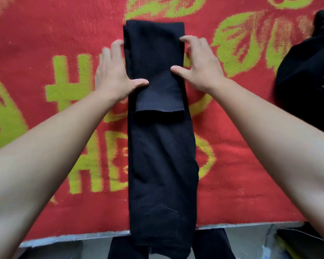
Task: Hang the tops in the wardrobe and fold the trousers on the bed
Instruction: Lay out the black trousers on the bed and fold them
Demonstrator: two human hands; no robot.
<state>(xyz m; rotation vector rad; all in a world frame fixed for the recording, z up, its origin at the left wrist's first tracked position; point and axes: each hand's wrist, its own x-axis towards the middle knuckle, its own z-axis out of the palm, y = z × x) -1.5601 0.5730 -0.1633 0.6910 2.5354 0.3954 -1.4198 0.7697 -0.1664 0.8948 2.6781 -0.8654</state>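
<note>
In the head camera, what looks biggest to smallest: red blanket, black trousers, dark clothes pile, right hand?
1. red blanket
2. black trousers
3. dark clothes pile, cut off by the picture's edge, so maybe bigger
4. right hand

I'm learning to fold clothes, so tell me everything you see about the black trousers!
The black trousers look like dark denim, folded lengthwise into a long strip on the red blanket, with the near end hanging over its edge. The far end is folded back, hem showing. A pointed pocket seam shows low down. The left hand and right hand touch the folded part's sides.
</note>
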